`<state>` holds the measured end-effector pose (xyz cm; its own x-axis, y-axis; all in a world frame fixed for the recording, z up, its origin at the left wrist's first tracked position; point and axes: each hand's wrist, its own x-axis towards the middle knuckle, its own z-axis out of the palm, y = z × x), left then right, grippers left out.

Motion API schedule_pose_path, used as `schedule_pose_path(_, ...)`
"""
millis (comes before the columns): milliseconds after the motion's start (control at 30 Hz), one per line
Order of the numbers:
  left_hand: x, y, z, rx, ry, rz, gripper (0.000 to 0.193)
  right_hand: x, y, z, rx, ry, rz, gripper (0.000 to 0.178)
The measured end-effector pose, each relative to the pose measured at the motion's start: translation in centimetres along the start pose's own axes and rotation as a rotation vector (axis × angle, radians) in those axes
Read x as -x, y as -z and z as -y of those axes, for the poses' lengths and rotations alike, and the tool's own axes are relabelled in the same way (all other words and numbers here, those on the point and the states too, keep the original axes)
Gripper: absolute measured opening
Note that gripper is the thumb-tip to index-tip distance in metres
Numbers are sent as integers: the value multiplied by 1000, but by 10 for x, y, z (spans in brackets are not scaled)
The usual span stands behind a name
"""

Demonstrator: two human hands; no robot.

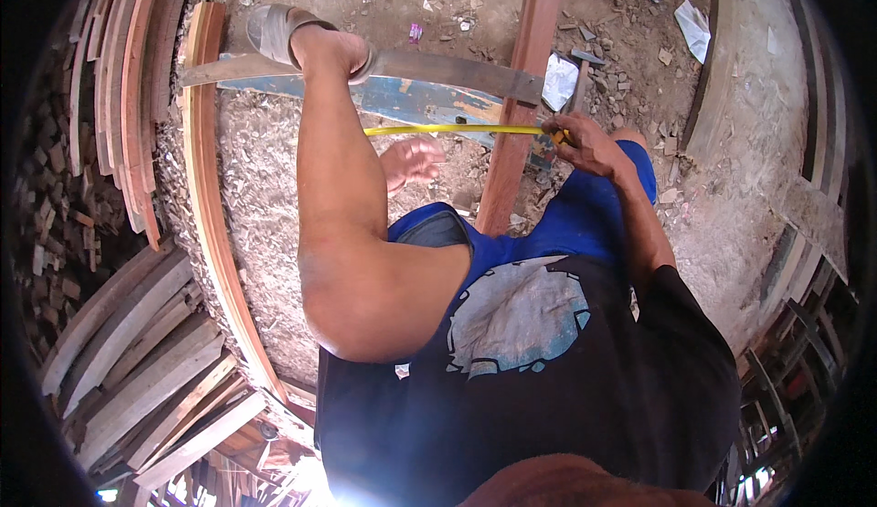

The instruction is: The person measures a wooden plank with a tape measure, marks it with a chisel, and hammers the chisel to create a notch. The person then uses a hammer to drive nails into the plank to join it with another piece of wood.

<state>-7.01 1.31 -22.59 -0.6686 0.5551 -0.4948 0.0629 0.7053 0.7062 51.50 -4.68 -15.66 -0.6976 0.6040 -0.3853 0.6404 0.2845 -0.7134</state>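
Note:
My right hand (589, 146) is closed round a tape measure (562, 138), whose case shows only in part. Its yellow blade (457, 129) stretches left across a reddish wooden beam (505, 164) and passes out of sight behind my raised leg. Below the blade, my left hand (413, 162) is slightly blurred, its fingers apart and nothing in them; my leg hides its wrist. Beyond the blade, a grey-brown plank (438, 68) lies crosswise, one end on the reddish beam. My sandalled foot (315, 46) rests on this plank.
Under the plank lies a worn blue board (402, 99). Long light timbers (206, 151) run along the left. Stacked boards (137, 78) and curved planks (151, 384) stand farther left. A hammer (583, 73) and a white sheet (559, 82) lie beyond my right hand, among debris.

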Motion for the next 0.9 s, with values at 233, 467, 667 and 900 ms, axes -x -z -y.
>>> schedule_pose_path(233, 87, 83, 7, -336, -371, 146, 37, 54, 48, -46, -345, -199, -113, 48)
schedule_pose_path(467, 132, 72, -118, -671, -654, 579, 50, -19, 89, -13, -258, -199, -469, 48)
schedule_pose_path(667, 162, -140, -117, 245, -38, 734, 41, -115, 84, 57, 44, -37, -507, 48)
schedule_pose_path(900, 120, -182, -49, 718, 34, 573, 21, -106, 78, 38, 12, -95, -352, 49)
